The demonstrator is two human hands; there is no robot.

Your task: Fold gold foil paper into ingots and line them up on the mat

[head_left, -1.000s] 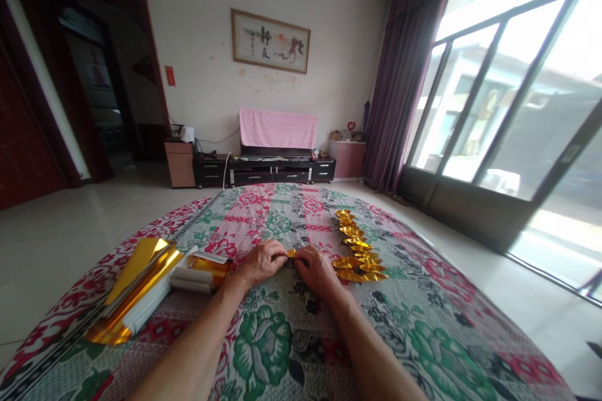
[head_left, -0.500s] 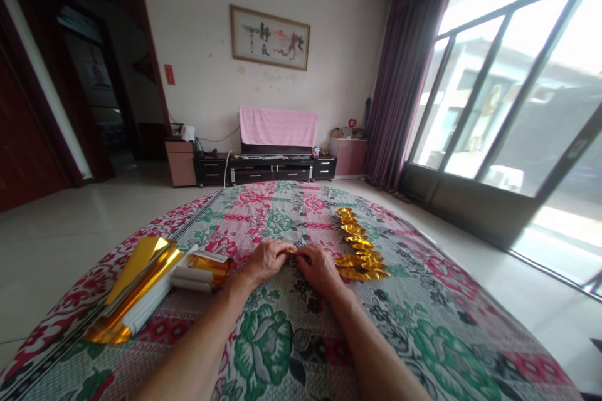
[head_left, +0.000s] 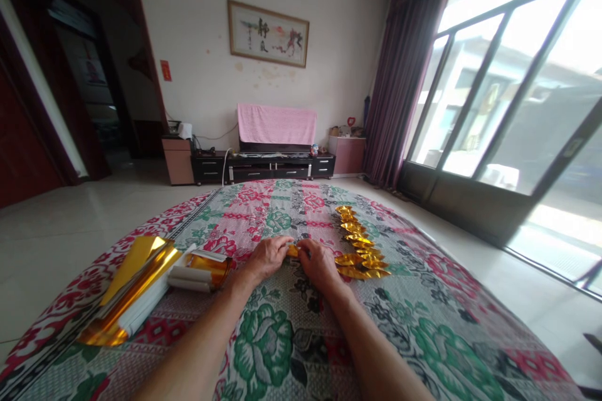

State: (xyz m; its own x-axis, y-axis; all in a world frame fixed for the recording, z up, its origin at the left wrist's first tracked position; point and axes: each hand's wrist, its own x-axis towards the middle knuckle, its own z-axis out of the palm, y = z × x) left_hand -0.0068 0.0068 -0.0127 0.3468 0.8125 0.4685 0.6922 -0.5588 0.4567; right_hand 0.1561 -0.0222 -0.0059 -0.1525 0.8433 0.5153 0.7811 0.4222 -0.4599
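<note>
Between my two hands, just above the patterned tablecloth, is a small piece of gold foil paper [head_left: 293,251]. My left hand [head_left: 269,256] pinches its left end. My right hand [head_left: 318,260] grips the other end, its fingers partly hiding the foil. Right of my right hand runs a row of several folded gold foil pieces [head_left: 362,260], pointed at their ends, stretching away from me. To the left of my left hand lie curled gold foil sheets with white backs [head_left: 207,269], next to a larger stack of gold foil sheets [head_left: 136,288].
A floral cloth [head_left: 263,351] covers the round table. Beyond it stand a low black cabinet [head_left: 270,170] and a television under a pink towel [head_left: 277,124]. Large glass doors [head_left: 512,106] are on the right, beside a purple curtain [head_left: 397,75].
My hands have drawn slightly apart, and more of the gold foil shows between them. The foil row and stacks on the table stay where they were.
</note>
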